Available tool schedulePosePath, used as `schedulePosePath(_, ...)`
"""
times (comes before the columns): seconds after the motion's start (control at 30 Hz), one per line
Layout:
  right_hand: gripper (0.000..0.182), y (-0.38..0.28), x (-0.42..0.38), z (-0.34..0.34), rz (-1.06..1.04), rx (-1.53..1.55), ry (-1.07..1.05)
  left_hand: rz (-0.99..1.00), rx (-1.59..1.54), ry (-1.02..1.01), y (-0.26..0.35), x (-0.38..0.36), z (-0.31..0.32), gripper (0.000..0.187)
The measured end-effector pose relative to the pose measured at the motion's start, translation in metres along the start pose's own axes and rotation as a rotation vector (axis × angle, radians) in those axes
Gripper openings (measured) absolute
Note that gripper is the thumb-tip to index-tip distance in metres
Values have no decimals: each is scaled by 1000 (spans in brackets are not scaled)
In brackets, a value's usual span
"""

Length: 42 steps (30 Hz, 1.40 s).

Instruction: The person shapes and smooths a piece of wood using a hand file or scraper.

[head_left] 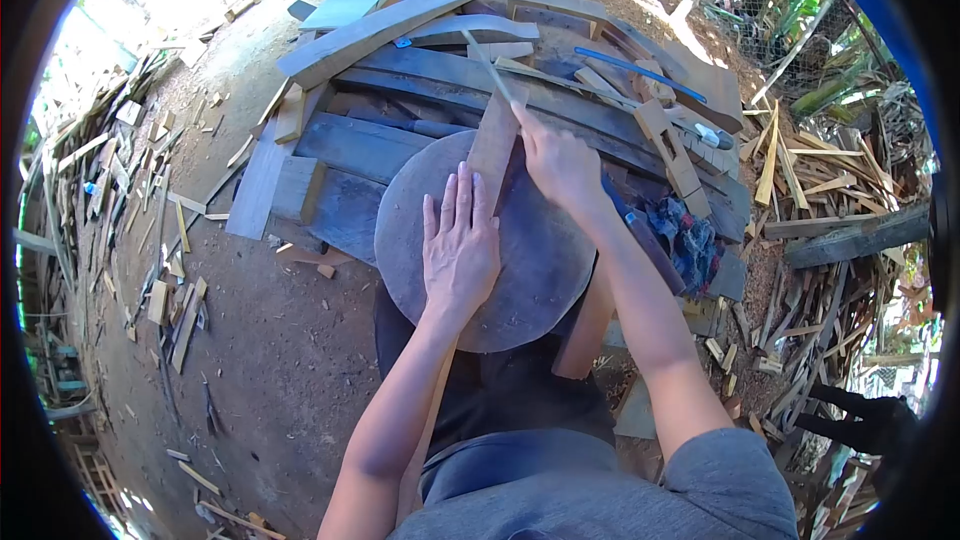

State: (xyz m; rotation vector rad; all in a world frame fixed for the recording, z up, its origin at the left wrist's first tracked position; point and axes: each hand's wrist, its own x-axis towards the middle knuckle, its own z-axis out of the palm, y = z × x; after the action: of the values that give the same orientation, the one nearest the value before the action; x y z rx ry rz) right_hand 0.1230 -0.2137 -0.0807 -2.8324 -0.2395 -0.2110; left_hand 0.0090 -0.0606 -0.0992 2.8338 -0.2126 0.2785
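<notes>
A long wooden piece (493,145) lies across a round wooden disc (540,270) in front of my body. My left hand (460,250) rests flat on the wooden piece and the disc, its fingers stretched forward. Close to the far end of the piece, my right hand (558,165) is closed round the near end of a thin, long tool (485,62). That tool points away to the upper left, over the wood pile. Its handle is mostly hidden in my fingers.
Beyond the disc are stacked planks (370,145) and a thick beam (390,28). A blue strip (640,74) and a dark cloth bundle (685,240) lie to the right. Wood scraps (190,325) cover the ground at left; more are heaped at right, near a dark animal (860,420).
</notes>
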Motion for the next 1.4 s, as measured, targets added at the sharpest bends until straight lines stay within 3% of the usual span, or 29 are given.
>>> schedulePosePath(0.07,44,3,-26,-8,-23,-28,2,-10,6,-20,2,2,-3,59)
schedulePosePath(0.17,46,-3,-37,-28,32,-8,-181,3,30,-11,1,2,-1,60)
schedulePosePath(0.4,46,-7,42,6,40,50,-38,0,26,-12,1,2,0,60)
schedulePosePath(0.67,48,-5,-44,-28,29,-18,-155,-15,26,-34,3,2,-1,59)
schedulePosePath(0.73,48,-12,-31,-29,58,-23,-206,10,40,-25,2,3,-1,59)
schedulePosePath(0.9,47,-9,37,-2,53,41,-66,1,11,-3,0,2,2,58)
schedulePosePath(1.13,40,-16,-43,-27,-32,16,-52,-6,18,-15,1,3,1,59)
schedulePosePath(1.23,44,-16,-45,-31,-2,7,-215,0,34,-21,2,2,1,60)
schedulePosePath(1.3,43,-10,-14,-10,-36,-34,-20,4,37,-9,0,3,4,60)
schedulePosePath(1.4,43,-10,32,2,-4,-2,-6,3,37,-14,0,3,3,60)
